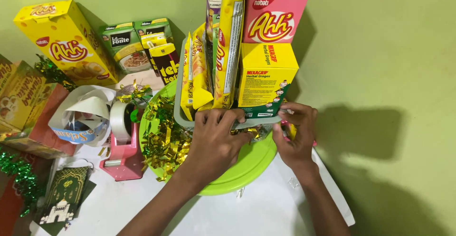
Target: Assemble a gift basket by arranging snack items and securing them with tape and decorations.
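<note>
Grey plastic basket (179,104) of snack packs on lime round tray (247,169): left hand (214,141) and right hand (297,134) pinch its front rim, fixing gold tinsel (164,138).

It looked like a room in a home, set up for craft work on the floor. A plain green painted wall (380,50) rose at the far side, with boxed snacks propped against it, among them a tall yellow cardboard snack box (66,41) at the far left. A pink plastic tape dispenser (123,150) and loose gold foil tinsel (164,136) lay on a white sheet (266,207) nearby.
</note>
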